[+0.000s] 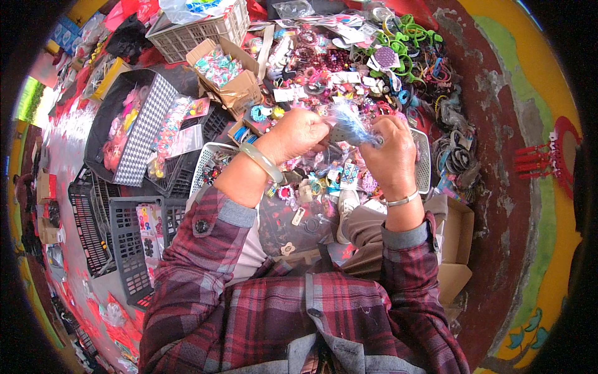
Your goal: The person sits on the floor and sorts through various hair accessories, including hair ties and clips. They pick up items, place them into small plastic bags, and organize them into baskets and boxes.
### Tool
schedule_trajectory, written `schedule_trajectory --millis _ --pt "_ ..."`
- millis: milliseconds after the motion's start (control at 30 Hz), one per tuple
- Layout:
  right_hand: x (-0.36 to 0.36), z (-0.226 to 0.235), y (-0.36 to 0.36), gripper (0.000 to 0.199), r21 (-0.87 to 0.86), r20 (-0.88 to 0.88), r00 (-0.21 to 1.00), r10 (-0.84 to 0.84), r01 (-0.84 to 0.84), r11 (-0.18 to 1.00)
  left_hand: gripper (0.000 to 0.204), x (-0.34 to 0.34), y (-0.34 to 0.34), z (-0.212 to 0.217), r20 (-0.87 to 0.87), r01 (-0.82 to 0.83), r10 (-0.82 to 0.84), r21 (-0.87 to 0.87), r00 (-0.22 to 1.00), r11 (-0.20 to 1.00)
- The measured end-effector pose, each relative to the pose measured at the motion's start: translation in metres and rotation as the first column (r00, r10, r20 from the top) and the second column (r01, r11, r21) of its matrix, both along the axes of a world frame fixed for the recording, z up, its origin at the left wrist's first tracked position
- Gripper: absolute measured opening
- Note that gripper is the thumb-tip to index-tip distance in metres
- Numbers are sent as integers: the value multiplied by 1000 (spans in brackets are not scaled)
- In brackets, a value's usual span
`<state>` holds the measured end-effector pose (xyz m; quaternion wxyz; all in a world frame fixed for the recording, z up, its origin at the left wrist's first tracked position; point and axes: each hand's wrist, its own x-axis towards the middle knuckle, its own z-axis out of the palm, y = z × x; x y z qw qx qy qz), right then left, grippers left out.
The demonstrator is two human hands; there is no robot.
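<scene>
A blue and white fuzzy-looking bundle (350, 123), partly blurred, stretches between my two hands above the baskets. My right hand (392, 149) closes its fingers round the lower right end of it. My left hand (296, 134) is closed in a pinch at the bundle's left side; what sits in those fingertips is too small to tell. Below my hands, a white plastic basket (425, 163) holds small colourful accessories, with more of them, such as hair ties and trinkets, heaped behind it.
Green headbands (408, 47) lie at the far right of the heap. An open cardboard box (248, 84) of wrapped pieces stands at the back left. Black crates (128, 249) and a houndstooth-sided box (138, 134) are on my left. A cardboard box (458, 240) sits by my right arm.
</scene>
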<state>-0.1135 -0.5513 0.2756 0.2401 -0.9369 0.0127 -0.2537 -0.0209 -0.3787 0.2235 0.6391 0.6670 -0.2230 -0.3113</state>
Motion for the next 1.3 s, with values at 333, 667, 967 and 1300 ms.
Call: schedule_trajectory --millis 333,667,967,1300 --pt "1 -2 0 21 9 -84 991 107 -106 994 27 2 -1 -3 107 9 -9 -2 994 1000" --pt "8 -29 -23 40 487 -280 949 143 12 874 26 -4 3 21 -141 108 -114 -46 983 993" --pt "9 -25 -26 40 552 -381 918 107 133 823 30 -1 5 19 -102 145 -139 53 985 988" --pt "6 -13 -20 17 829 -293 925 241 120 546 24 2 4 16 -22 76 -74 77 997 994"
